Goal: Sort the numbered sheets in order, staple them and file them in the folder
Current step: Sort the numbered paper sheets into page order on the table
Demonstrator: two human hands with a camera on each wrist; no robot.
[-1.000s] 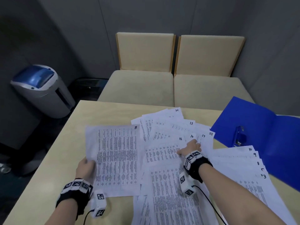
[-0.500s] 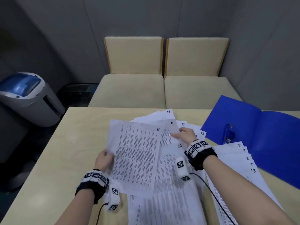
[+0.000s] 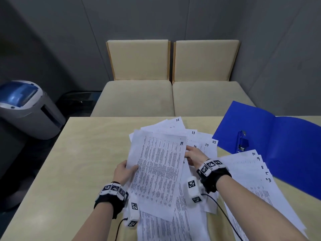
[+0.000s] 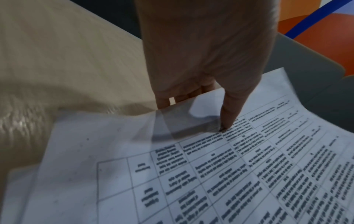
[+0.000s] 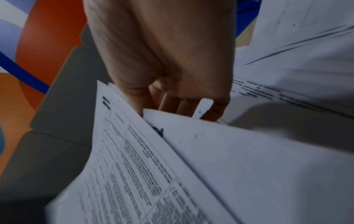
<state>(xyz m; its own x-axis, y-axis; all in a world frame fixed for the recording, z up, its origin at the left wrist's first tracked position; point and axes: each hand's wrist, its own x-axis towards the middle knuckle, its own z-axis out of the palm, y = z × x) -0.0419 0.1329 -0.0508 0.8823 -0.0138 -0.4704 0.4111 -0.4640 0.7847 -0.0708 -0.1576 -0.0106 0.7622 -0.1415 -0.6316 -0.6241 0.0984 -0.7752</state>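
Note:
Sheet 11 (image 3: 156, 174) is lifted off the table, tilted over the pile. My left hand (image 3: 125, 171) pinches its left edge, thumb on top (image 4: 228, 121) and fingers beneath. My right hand (image 3: 191, 153) is at sheet 11's right edge near the top, and its curled fingers (image 5: 182, 104) grip the top edge of another sheet (image 5: 239, 159), whose number is hidden. Loose sheets marked 14, 13, 16, 17 and 23 (image 3: 192, 134) fan out behind. A stack showing 10, 9, 8 (image 3: 251, 181) lies at the right. The open blue folder (image 3: 286, 153) carries a blue stapler (image 3: 242, 141).
The light wooden table (image 3: 86, 153) shows bare wood on its left half. More printed sheets (image 3: 165, 228) lie toward the near edge. A grey and blue bin-like machine (image 3: 27, 108) stands on the floor at the left. Two beige seats (image 3: 173, 98) sit behind the table.
My left hand has lifted sheet 11 off the table and brought it right, over the pile. My right hand left the spread sheets and took hold of a sheet under sheet 11.

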